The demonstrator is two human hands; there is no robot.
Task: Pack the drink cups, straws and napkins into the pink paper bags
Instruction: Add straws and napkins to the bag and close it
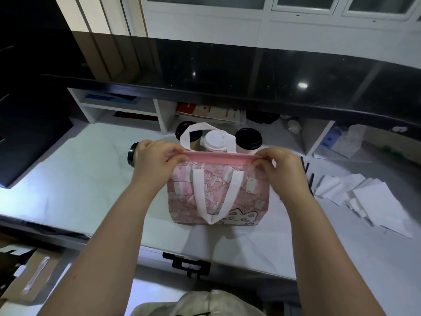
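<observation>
The packing looks to be at an early stage: one pink bag (218, 195) stands on the counter (79, 179), and nothing can be seen inside it. The left hand (157, 156) and right hand (280, 163) each pinch one end of its rim (218, 156), fingers curled over the edge, so the top is drawn into a flat, taut band with the mouth closed or nearly so. A white handle (214, 197) hangs down the near face. Just above the rim show a white-lid cup (216, 140) and two black-lid cups (249, 137); they seem to stand right behind the bag, not in it, though the rim hides their bases and I cannot be sure. A fourth cup (132, 153) sits behind the left hand, mostly hidden. Napkins (369, 195) lie spread loose on the counter to the right, and black straws (306, 172) lie between them and the right hand. By my reading, the bag still has to be opened, and cups, straws and napkins all remain to go in
</observation>
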